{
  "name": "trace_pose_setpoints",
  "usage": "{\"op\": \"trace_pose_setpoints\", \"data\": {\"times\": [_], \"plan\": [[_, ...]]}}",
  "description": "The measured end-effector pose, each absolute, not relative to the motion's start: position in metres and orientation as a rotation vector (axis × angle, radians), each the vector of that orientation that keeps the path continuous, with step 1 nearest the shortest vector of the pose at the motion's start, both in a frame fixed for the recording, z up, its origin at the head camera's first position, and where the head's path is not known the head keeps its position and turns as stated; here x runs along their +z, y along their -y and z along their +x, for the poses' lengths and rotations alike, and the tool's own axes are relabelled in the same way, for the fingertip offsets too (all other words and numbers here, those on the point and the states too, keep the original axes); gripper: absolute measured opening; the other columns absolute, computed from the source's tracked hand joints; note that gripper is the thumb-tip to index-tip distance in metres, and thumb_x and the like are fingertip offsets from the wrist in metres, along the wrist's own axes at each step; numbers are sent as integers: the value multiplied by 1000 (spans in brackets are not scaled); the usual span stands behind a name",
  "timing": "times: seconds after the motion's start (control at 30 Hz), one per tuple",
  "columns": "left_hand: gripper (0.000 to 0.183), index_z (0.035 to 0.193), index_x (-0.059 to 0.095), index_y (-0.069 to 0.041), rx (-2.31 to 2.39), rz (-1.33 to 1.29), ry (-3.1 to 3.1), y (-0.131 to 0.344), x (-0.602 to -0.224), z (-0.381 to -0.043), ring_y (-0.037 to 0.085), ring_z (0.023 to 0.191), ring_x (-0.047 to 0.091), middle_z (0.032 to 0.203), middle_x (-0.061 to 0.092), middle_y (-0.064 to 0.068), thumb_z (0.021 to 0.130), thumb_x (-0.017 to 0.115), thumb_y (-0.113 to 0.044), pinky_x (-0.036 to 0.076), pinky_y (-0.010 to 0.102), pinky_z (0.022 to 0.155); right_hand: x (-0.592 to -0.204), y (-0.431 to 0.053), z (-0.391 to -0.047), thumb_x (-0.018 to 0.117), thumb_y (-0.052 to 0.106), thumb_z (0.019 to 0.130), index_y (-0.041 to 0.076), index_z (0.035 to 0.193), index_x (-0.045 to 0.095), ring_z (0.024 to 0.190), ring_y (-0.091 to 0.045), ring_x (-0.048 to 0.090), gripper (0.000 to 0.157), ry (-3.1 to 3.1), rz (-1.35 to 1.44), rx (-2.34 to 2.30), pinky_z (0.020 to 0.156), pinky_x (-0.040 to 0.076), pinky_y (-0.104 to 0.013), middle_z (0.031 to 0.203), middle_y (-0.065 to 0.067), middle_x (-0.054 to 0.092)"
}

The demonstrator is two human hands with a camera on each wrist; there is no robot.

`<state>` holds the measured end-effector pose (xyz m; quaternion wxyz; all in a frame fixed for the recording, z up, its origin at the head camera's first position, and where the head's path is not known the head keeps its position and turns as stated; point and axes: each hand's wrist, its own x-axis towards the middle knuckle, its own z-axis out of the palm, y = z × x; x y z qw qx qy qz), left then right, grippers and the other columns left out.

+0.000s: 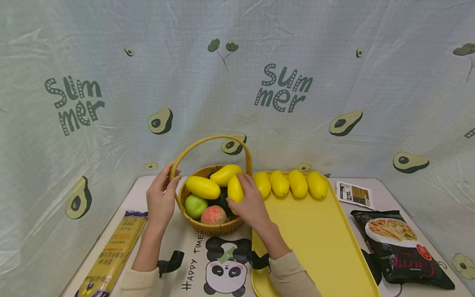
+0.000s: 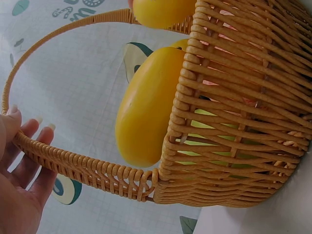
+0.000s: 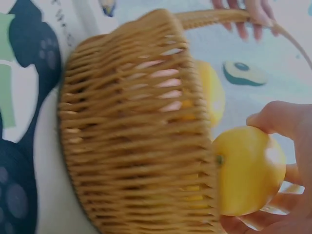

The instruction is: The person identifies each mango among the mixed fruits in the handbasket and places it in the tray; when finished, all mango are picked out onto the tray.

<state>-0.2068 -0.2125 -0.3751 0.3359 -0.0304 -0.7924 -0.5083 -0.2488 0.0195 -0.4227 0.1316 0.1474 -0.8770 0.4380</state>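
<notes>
The right hand (image 1: 251,202) is pinching a mango (image 1: 235,189) at the basket's (image 1: 219,229) right side, apparently mid-transfer; the left hand (image 1: 161,200) is curling its fingers (image 2: 43,187) round the handle (image 1: 248,161). The next move is probably calling for a steady basket.

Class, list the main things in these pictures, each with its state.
Wicker basket: upright, handle raised
Left hand: holding the handle
Right hand: gripping a mango at the basket's opening
Two mangoes: lying in the basket
Green apple: in the basket
Peach: in the basket
Yellow tray: lying flat
Four mangoes: in a row on the tray
Pasta packet: lying flat
Black food bag: lying flat
White sachet: lying flat
</notes>
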Motion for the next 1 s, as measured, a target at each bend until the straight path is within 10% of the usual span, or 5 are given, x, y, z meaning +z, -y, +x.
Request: {"op": "trace_pose_setpoints", "data": {"times": [1.0], "plan": [[43,142,54,-34,-1301,-125,2056,224,-390,-217,-1,104,57,120,68,2,101,57,-20,43,5,89,-437,-94,-232,77,35,79,12,146,49,133,-37,49,76,2794,305,1040,108,44,-54,152,-15,42]]}}
